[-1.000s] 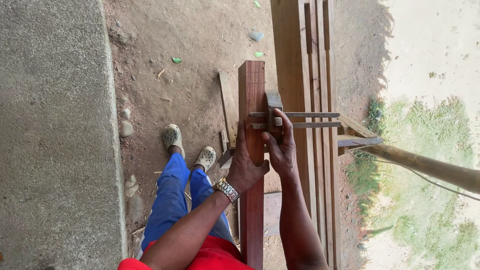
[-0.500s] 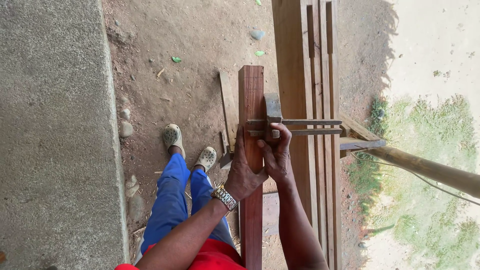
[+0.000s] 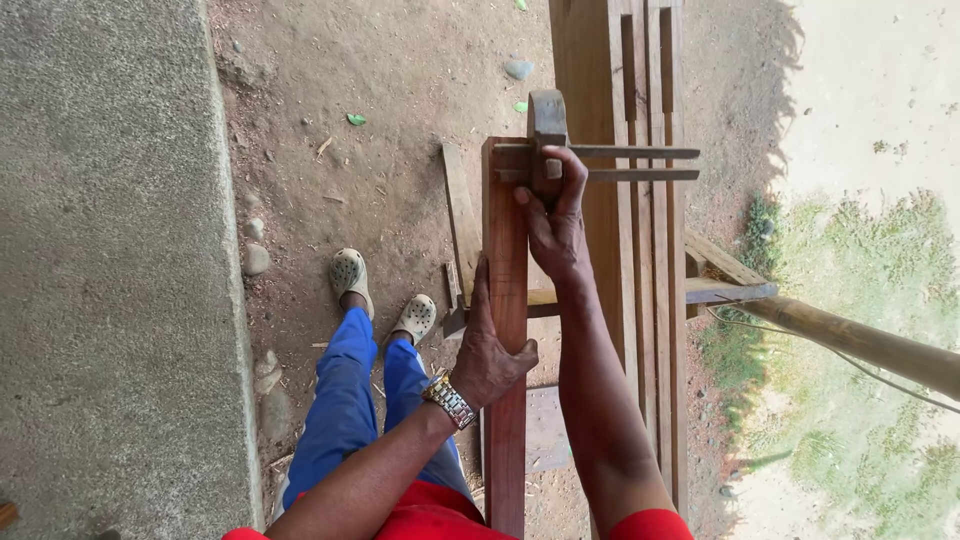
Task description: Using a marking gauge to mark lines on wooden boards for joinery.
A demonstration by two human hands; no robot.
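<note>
View from above, looking down the length of a reddish-brown wooden plank point(image 3: 506, 250) whose long axis runs straight away from the person, from the red-clad waist toward the far end near the top of the frame. The right hand point(image 3: 553, 215) reaches to that far end, its grip closed around the wooden block of a marking gauge point(image 3: 546, 150); the gauge's two thin bars extend to the right, crosswise to the plank. The left hand point(image 3: 490, 345) sits nearer the body, its grip wrapped over the plank's left edge, thumb on the top face, a metal wristwatch point(image 3: 449, 400) on the wrist. The gauge thus lies ahead of the left hand, along the plank's axis, and only the right hand touches it. More boards point(image 3: 640, 90) stand just beside the plank to the right. No packages, labels or signs are visible; bare earth point(image 3: 400, 100), a concrete slab point(image 3: 110, 250) and grass point(image 3: 860, 400) surround the work.
</note>
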